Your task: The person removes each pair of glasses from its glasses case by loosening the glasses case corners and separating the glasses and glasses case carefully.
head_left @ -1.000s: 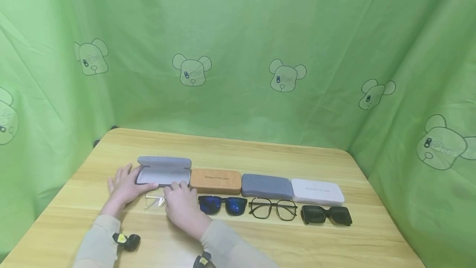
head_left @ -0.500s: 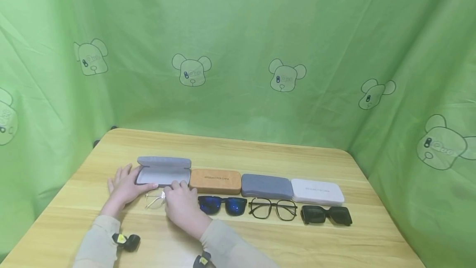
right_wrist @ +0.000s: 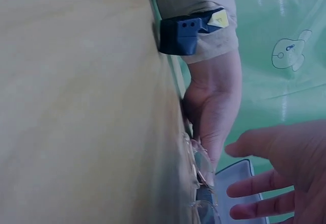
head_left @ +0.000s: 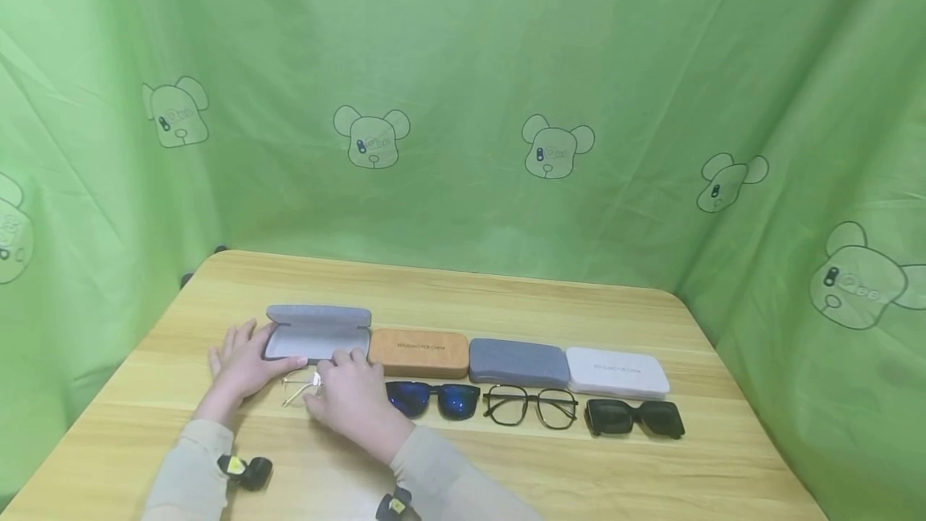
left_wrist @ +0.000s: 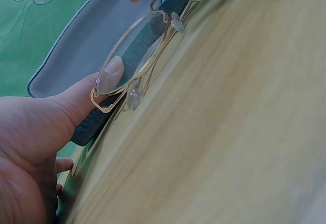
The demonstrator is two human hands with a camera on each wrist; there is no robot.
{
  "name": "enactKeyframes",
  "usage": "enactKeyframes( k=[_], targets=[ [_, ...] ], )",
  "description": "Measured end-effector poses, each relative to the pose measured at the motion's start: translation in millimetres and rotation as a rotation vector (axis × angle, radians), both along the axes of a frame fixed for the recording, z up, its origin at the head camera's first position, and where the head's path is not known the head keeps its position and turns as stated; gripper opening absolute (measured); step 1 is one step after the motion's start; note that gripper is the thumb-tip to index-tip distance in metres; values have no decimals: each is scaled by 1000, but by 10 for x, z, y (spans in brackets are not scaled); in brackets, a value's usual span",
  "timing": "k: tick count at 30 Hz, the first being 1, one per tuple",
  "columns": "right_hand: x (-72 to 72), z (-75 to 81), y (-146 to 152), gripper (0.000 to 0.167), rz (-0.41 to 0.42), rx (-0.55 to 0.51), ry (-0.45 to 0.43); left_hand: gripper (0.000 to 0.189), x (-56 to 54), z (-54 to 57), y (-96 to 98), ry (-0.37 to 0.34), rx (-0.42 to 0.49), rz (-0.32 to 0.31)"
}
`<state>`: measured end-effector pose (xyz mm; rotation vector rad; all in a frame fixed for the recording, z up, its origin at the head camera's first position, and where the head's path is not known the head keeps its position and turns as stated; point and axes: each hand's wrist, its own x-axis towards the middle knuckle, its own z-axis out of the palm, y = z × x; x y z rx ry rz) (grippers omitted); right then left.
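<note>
An open grey eyeglass case (head_left: 318,342) stands at the left end of the row. My left hand (head_left: 249,360) rests against its left end, the thumb along the front wall and the other fingers spread beside it. Just in front lie clear glasses with a thin gold frame (left_wrist: 165,35), partly hidden by my right hand in the head view. Over their right part hovers my right hand (head_left: 354,396). In the right wrist view the right thumb and fingers (right_wrist: 254,183) are parted, with nothing held between them.
Right of the open case stand an orange-brown case (head_left: 419,354), a blue-grey case (head_left: 519,363) and a white case (head_left: 618,372), all closed. Before them lie blue-lensed sunglasses (head_left: 434,400), black-framed glasses (head_left: 531,407) and black sunglasses (head_left: 635,418). Green curtains (head_left: 463,207) surround the table (head_left: 579,473).
My right thumb has moved outward to the left, away from the other fingers, and more of the gold frame shows. The left hand, cases and other glasses stay where they were.
</note>
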<state>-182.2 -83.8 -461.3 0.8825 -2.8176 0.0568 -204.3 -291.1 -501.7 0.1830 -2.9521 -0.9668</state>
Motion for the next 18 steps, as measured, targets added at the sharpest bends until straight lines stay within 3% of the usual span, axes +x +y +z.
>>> enactKeyframes(
  k=[10,18],
  targets=[
    [-63,78,23,45,5,-58,-23,105,6,-20,-20,-6,1,4],
    [-136,169,36,47,6,-109,14,105,-11,-6,-7,-10,-10,3]
  ],
)
